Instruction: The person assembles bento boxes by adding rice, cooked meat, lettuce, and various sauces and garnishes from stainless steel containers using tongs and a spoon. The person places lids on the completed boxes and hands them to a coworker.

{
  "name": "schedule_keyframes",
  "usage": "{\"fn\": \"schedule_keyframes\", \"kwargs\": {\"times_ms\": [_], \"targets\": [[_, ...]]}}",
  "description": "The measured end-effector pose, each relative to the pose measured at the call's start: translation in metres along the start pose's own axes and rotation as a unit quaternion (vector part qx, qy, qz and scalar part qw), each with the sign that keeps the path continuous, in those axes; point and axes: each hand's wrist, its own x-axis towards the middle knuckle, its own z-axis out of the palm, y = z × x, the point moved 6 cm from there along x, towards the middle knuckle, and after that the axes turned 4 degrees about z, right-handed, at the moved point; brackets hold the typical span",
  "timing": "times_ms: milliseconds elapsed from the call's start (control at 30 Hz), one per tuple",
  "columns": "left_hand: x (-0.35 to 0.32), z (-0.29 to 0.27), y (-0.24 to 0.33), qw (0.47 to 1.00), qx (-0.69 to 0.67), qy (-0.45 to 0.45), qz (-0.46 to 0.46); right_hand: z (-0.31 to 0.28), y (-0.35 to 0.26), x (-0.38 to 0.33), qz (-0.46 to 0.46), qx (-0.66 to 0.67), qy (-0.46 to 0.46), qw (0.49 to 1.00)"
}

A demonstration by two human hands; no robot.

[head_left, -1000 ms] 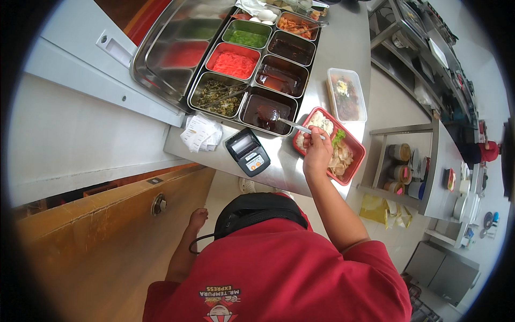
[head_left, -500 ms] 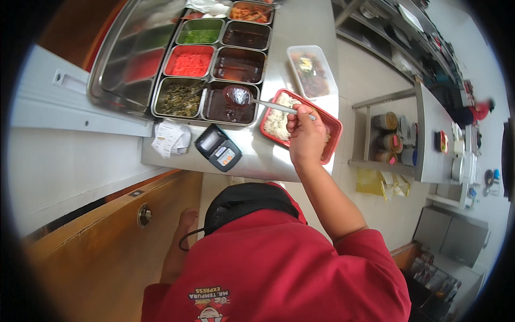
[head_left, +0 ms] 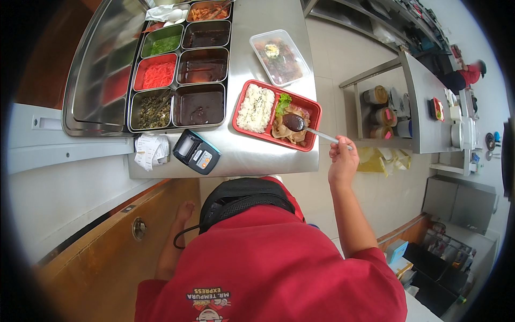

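My right hand (head_left: 343, 159) is closed around the handle end of a long metal spoon (head_left: 321, 133). Dark brown sauce fills the spoon's bowl, which is over the meat side of a red bento box (head_left: 240, 124); whether it touches the food I cannot tell. White rice (head_left: 255, 110) with dark flecks occupies the left compartment. Sliced meat (head_left: 287, 133) and a green lettuce leaf (head_left: 282, 103) lie in the right one. Low at my side hangs my left hand (head_left: 185, 211), away from the counter, its fingers too small to make out.
A clear lidded container (head_left: 280, 58) of food stands behind the bento box. Metal pans hold dark sauce (head_left: 200, 104), red shreds (head_left: 155, 74) and chopped greens (head_left: 162, 45). A card terminal (head_left: 197, 152) and paper slips (head_left: 152, 151) lie near the front edge. Far right, another person (head_left: 471, 74) stands.
My right hand has carried the spoon rightward from the dark sauce pan to over the meat. The bento box's meat compartment, earlier behind my hand, now shows. My left hand stays low.
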Motion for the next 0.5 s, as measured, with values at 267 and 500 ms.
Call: {"fn": "schedule_keyframes", "kwargs": {"times_ms": [267,500], "targets": [[-0.009,-0.007,0.002,0.996,-0.086,0.025,-0.016,-0.001,0.04,0.009,-0.018,-0.071,-0.018,0.997],[-0.004,-0.005,-0.031,0.995,-0.091,0.009,-0.029,-0.004,0.04,0.012,0.005,-0.094,-0.047,0.994]]}}
